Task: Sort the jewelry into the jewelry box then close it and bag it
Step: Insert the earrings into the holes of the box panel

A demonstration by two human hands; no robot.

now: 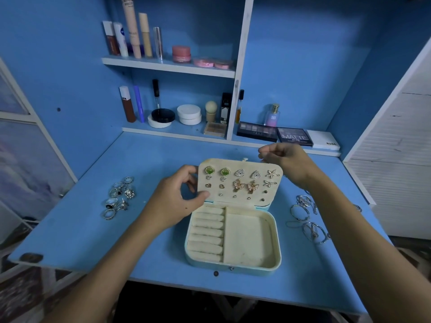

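Jewelry box (233,238) sits open on the blue desk (93,220), its earring panel (240,183) upright, left hand (177,199) pinching the panel's left edge, right hand (286,159) pinching its top-right corner.

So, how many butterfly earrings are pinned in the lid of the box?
2. The first butterfly earring and the second butterfly earring sit side by side in the second row of the lid, under the triangle earrings.

Both forearms reach forward, the left hand (180,197) with thumb and fingers curled, the right hand (283,157) pinching.
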